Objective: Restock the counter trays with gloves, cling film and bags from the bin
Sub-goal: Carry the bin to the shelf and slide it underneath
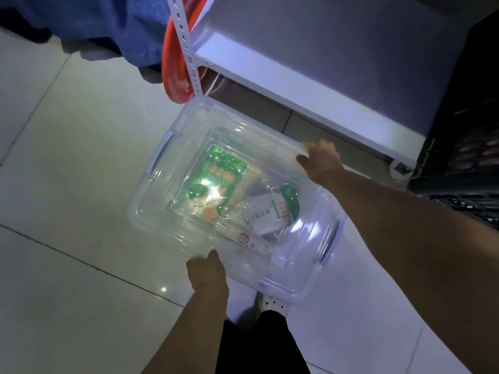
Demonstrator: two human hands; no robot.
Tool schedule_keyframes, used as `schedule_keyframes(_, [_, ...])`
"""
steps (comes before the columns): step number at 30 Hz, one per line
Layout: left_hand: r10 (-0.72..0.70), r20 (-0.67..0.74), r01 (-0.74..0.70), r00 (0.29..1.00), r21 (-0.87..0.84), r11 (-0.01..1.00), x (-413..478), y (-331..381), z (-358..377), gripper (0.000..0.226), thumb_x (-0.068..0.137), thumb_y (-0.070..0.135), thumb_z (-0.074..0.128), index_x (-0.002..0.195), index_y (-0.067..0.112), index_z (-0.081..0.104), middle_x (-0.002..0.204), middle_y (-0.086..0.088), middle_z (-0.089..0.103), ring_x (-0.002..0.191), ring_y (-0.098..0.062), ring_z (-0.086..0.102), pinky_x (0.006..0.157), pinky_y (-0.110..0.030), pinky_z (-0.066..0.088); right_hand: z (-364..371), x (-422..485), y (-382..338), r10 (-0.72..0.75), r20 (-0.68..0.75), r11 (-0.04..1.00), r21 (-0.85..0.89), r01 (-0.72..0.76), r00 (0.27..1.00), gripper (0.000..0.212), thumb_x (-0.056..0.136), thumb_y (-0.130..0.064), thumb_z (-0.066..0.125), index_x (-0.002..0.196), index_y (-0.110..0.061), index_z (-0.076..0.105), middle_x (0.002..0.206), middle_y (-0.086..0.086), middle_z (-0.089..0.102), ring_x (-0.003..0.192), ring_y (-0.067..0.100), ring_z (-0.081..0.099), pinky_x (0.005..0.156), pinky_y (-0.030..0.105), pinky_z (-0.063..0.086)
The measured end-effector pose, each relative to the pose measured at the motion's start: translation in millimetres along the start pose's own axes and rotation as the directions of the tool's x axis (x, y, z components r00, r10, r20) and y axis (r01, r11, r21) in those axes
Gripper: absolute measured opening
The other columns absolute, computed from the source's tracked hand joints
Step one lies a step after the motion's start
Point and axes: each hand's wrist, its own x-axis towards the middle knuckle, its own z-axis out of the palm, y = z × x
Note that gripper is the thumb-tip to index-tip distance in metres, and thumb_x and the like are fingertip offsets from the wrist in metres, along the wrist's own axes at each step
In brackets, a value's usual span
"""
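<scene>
Left hand (206, 273) + right hand (321, 160): fingers (303, 159) gripping bin (145, 209) rim | green packet (216, 179) writing unreadable

Glare on the bin (283, 261) lid obscures the green packet (216, 175) print. Black crate (464, 130), 3 o'clock: cut off by the edge.

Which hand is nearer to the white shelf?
Right. The right hand grips the clear bin at its far edge, just beside the white shelf; the left hand grips the near edge, with the whole bin between it and the shelf.

White shelf (324, 63); red basin (170, 66) beside it; black crate (464, 130).
</scene>
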Motion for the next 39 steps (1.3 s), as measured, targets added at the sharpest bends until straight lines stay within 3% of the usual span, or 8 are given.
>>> schedule_keyframes(4, [0.054, 0.001, -0.054, 0.999, 0.064, 0.996, -5.6, 7.4, -36.4, 0.022, 0.089, 0.015, 0.055, 0.091, -0.006, 0.061, 0.075, -0.016, 0.055, 0.105, -0.043, 0.059, 0.09, -0.045, 0.048, 0.9, -31.9, 8.3, 0.025, 0.161, 0.989, 0.138, -0.048, 0.987, 0.041, 0.095, -0.032, 0.047, 0.124, -0.003, 0.051, 0.127, 0.025, 0.047, 0.12, 0.037, 0.04, 0.099, 0.036, 0.033])
schedule_keyframes(7, [0.117, -0.016, -0.116, 0.993, 0.062, 0.991, -20.2, 14.4, -64.0, 0.021, 0.084, 0.012, 0.059, 0.078, -0.007, 0.052, 0.082, -0.027, 0.054, 0.093, -0.041, 0.062, 0.086, -0.045, 0.049, -4.7, -73.1, 11.9, 0.059, 0.131, 0.966, 0.244, -0.09, 0.99, 0.038, 0.094, -0.028, 0.051, 0.116, 0.003, 0.055, 0.117, 0.028, 0.053, 0.112, 0.038, 0.045, 0.094, 0.036, 0.033])
schedule_keyframes(12, [0.218, 0.002, -0.218, 0.976, -0.028, 0.976, -79.4, 40.4, -103.7, 0.017, 0.083, 0.013, 0.066, 0.076, 0.012, 0.05, 0.083, -0.01, 0.048, 0.075, -0.025, 0.05, 0.081, -0.04, 0.048, -38.7, -151.8, 24.8, 0.228, 0.093, 0.806, 0.541, -0.241, 0.969, 0.022, 0.087, -0.021, 0.063, 0.088, 0.001, 0.061, 0.09, 0.019, 0.052, 0.088, 0.028, 0.047, 0.081, 0.034, 0.037])
schedule_keyframes(16, [0.307, 0.061, -0.296, 0.95, -0.14, 0.945, -132.3, 70.6, -126.3, 0.029, 0.083, 0.008, 0.066, 0.071, 0.021, 0.043, 0.068, 0.002, 0.036, 0.059, -0.015, 0.037, 0.064, -0.028, 0.04, -88.4, -204.0, 27.8, 0.314, 0.082, 0.646, 0.711, -0.276, 0.946, 0.045, 0.084, -0.02, 0.063, 0.053, -0.018, 0.031, 0.061, 0.001, 0.028, 0.058, 0.017, 0.03, 0.056, 0.028, 0.028])
schedule_keyframes(20, [0.346, 0.138, -0.316, 0.928, -0.197, 0.928, -182.5, 105.0, -139.0, 0.015, 0.083, 0.011, 0.068, 0.087, 0.018, 0.055, 0.071, -0.002, 0.043, 0.066, -0.015, 0.046, 0.072, -0.029, 0.042, -132.3, -243.0, 31.8, 0.419, 0.097, 0.522, 0.788, -0.327, 0.903, 0.032, 0.086, -0.025, 0.064, 0.068, -0.009, 0.042, 0.063, 0.004, 0.036, 0.057, 0.017, 0.035, 0.054, 0.03, 0.032])
schedule_keyframes(24, [0.387, 0.18, -0.353, 0.905, -0.193, 0.915, -210.9, 140.1, -135.4, 0.048, 0.083, 0.011, 0.068, 0.128, 0.01, 0.05, 0.133, -0.019, 0.051, 0.116, -0.03, 0.053, 0.102, -0.042, 0.04, -158.1, -256.0, 38.8, 0.466, 0.091, 0.476, 0.812, -0.337, 0.88, 0.03, 0.088, -0.028, 0.062, 0.072, -0.015, 0.041, 0.064, 0.0, 0.041, 0.062, 0.019, 0.04, 0.054, 0.03, 0.035])
schedule_keyframes(34, [0.485, 0.25, -0.436, 0.838, -0.227, 0.871, -204.7, 200.3, -112.2, 0.034, 0.08, 0.007, 0.071, 0.111, -0.001, 0.059, 0.094, -0.012, 0.06, 0.083, -0.022, 0.054, 0.087, -0.041, 0.048, -166.2, -247.2, 29.4, 0.565, 0.141, 0.41, 0.808, -0.424, 0.813, 0.03, 0.091, -0.032, 0.056, 0.087, -0.002, 0.049, 0.077, 0.014, 0.051, 0.074, 0.028, 0.049, 0.069, 0.033, 0.038])
schedule_keyframes(39, [0.522, 0.273, -0.489, 0.808, -0.184, 0.853, -207.5, 219.6, -117.6, 0.034, 0.081, 0.009, 0.07, 0.112, -0.002, 0.06, 0.112, -0.022, 0.065, 0.097, -0.033, 0.063, 0.097, -0.049, 0.048, -173.9, -258.5, 13.5, 0.605, 0.166, 0.346, 0.826, -0.445, 0.779, 0.032, 0.091, -0.033, 0.055, 0.083, -0.003, 0.048, 0.07, 0.012, 0.046, 0.067, 0.025, 0.045, 0.065, 0.035, 0.039])
